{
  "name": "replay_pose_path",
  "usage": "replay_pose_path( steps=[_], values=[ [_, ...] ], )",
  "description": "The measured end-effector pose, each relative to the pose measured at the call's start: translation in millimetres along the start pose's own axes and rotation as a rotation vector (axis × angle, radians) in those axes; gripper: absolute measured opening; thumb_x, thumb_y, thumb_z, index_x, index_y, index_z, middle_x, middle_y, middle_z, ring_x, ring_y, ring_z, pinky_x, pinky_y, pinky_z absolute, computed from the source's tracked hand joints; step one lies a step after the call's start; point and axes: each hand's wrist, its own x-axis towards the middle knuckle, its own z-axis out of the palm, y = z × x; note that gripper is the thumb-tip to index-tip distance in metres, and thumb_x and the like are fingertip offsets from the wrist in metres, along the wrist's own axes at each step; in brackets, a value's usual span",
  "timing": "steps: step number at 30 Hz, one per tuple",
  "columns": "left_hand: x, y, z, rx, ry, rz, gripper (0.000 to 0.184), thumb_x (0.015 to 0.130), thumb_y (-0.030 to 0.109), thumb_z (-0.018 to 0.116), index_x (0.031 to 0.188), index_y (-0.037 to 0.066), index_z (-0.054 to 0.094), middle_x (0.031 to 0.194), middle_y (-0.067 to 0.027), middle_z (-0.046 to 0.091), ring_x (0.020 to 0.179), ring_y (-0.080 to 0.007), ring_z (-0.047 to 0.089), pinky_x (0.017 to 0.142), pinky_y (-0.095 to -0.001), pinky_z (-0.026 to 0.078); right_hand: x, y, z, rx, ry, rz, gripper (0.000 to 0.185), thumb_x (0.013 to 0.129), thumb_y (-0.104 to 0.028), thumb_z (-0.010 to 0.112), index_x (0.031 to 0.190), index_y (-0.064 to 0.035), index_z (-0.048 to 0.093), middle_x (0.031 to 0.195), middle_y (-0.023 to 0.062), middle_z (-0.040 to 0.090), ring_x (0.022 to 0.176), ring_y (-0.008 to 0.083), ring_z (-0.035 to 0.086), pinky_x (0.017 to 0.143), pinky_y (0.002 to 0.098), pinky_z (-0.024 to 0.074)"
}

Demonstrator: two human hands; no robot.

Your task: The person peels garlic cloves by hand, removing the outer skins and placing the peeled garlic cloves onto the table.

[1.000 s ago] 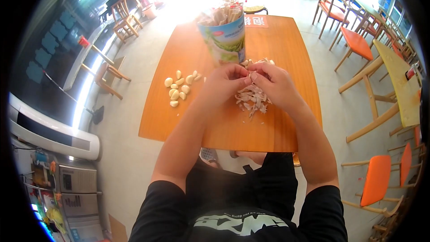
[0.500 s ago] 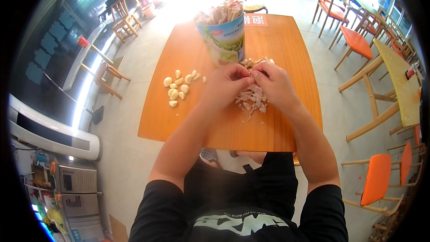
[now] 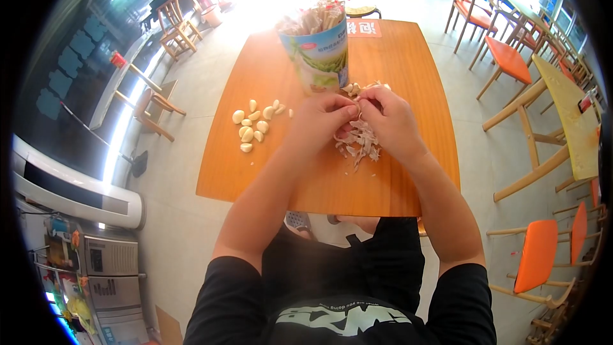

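My left hand (image 3: 320, 120) and my right hand (image 3: 389, 121) meet over the wooden table (image 3: 255, 172), fingertips pinched close together. What they pinch is too small and hidden to name. Pale papery garlic skins (image 3: 363, 140) lie in a loose pile just below the fingers. Behind the hands, partly covered by them, are some unpeeled garlic cloves (image 3: 351, 89). Several peeled, cream-coloured cloves (image 3: 246, 134) lie in a group to the left of my left forearm. A blue and green tub (image 3: 316, 57) full of wrapped sticks stands upright beyond my left hand.
A red and white label (image 3: 364, 28) is on the table's far edge, with a round stool (image 3: 363, 11) behind it. Orange-seated chairs (image 3: 508, 62) and a yellowish table (image 3: 568, 115) stand at the right. At the left are a wooden chair (image 3: 177, 25) and a white appliance (image 3: 76, 185).
The fingertips of both hands have parted slightly, and my left fingers have curled lower over the skins. The view has shifted a little, so the tub and cloves appear slightly further left.
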Motion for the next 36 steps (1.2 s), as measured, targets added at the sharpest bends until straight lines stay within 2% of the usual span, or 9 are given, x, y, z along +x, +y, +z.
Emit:
replay_pose_path(
  steps=[8, 11, 16, 26, 29, 31, 32, 34, 36],
  values=[
    [0, -1, 3, -0.058, 0.050, 0.010, 0.019, 0.096, 0.017, 0.066, 0.103, 0.000, 0.069, 0.084, -0.0031, 0.068, 0.067, -0.0097, 0.064, 0.063, -0.0247, 0.055, -4, -7, 4, -0.029, 0.031, -0.001, 0.014, 0.090, -0.011, 0.064, 0.096, 0.0018, 0.066, 0.084, 0.0148, 0.066, 0.073, 0.0210, 0.063, 0.070, 0.0332, 0.0518],
    [3, -3, 2, -0.144, 0.094, 0.046, 0.017, 0.097, 0.015, 0.065, 0.104, 0.000, 0.068, 0.082, -0.0023, 0.067, 0.066, -0.0099, 0.063, 0.061, -0.0246, 0.055, 0, 3, 5, 0.068, 0.033, 0.027, 0.013, 0.091, -0.010, 0.063, 0.096, 0.0020, 0.065, 0.084, 0.0129, 0.067, 0.075, 0.0171, 0.063, 0.070, 0.0317, 0.0518],
    [1, 3, -3, -0.211, 0.000, -0.050, 0.017, 0.098, 0.015, 0.064, 0.108, 0.002, 0.066, 0.087, -0.0033, 0.065, 0.069, -0.0107, 0.063, 0.059, -0.0267, 0.056, 2, 3, 3, 0.245, -0.001, 0.141, 0.014, 0.094, -0.008, 0.061, 0.101, 0.0033, 0.066, 0.090, 0.0092, 0.068, 0.082, 0.0150, 0.064, 0.076, 0.0292, 0.0529],
    [1, 6, -6, -0.414, -0.126, -0.136, 0.020, 0.100, 0.014, 0.062, 0.114, -0.001, 0.064, 0.089, -0.0044, 0.067, 0.069, -0.0126, 0.064, 0.064, -0.0278, 0.058, 2, -2, 2, 0.255, -0.034, 0.079, 0.013, 0.093, -0.006, 0.063, 0.101, 0.0043, 0.065, 0.094, 0.0094, 0.067, 0.088, 0.0151, 0.065, 0.079, 0.0296, 0.0531],
    [1, 5, -6, -0.424, -0.118, -0.140, 0.020, 0.100, 0.014, 0.060, 0.113, -0.001, 0.064, 0.088, -0.0047, 0.067, 0.069, -0.0130, 0.064, 0.064, -0.0273, 0.057, 0, -2, 3, 0.146, 0.022, 0.053, 0.011, 0.091, -0.006, 0.064, 0.098, 0.0021, 0.065, 0.092, 0.0104, 0.067, 0.085, 0.0189, 0.065, 0.077, 0.0317, 0.0525],
    [3, 2, -7, -0.473, -0.053, -0.121, 0.019, 0.100, 0.014, 0.059, 0.110, -0.001, 0.064, 0.086, -0.0053, 0.067, 0.068, -0.0132, 0.064, 0.064, -0.0269, 0.057, -1, -3, 3, -0.086, 0.058, -0.086, 0.009, 0.088, -0.006, 0.065, 0.094, -0.0005, 0.065, 0.090, 0.0129, 0.067, 0.082, 0.0260, 0.064, 0.075, 0.0358, 0.0517],
    [3, 2, -7, -0.473, -0.053, -0.121, 0.019, 0.100, 0.014, 0.059, 0.110, -0.001, 0.064, 0.086, -0.0053, 0.067, 0.068, -0.0132, 0.064, 0.064, -0.0269, 0.057, -1, -3, 3, -0.086, 0.058, -0.086, 0.009, 0.088, -0.006, 0.065, 0.094, -0.0005, 0.065, 0.090, 0.0129, 0.067, 0.082, 0.0260, 0.064, 0.075, 0.0358, 0.0517],
    [3, 3, -7, -0.470, -0.016, -0.108, 0.018, 0.099, 0.015, 0.061, 0.108, 0.001, 0.065, 0.083, -0.0053, 0.067, 0.067, -0.0129, 0.065, 0.063, -0.0256, 0.057, -2, -6, 3, -0.206, 0.044, -0.257, 0.008, 0.086, -0.006, 0.064, 0.092, -0.0024, 0.065, 0.089, 0.0145, 0.066, 0.083, 0.0321, 0.063, 0.073, 0.0399, 0.0507],
    [4, 2, -8, -0.462, -0.005, -0.108, 0.018, 0.099, 0.015, 0.061, 0.108, 0.001, 0.065, 0.082, -0.0050, 0.067, 0.067, -0.0127, 0.065, 0.062, -0.0249, 0.057, -3, -8, 5, -0.205, 0.040, -0.242, 0.007, 0.085, -0.006, 0.064, 0.091, -0.0023, 0.064, 0.088, 0.0144, 0.066, 0.083, 0.0329, 0.064, 0.073, 0.0404, 0.0508]
  ],
)
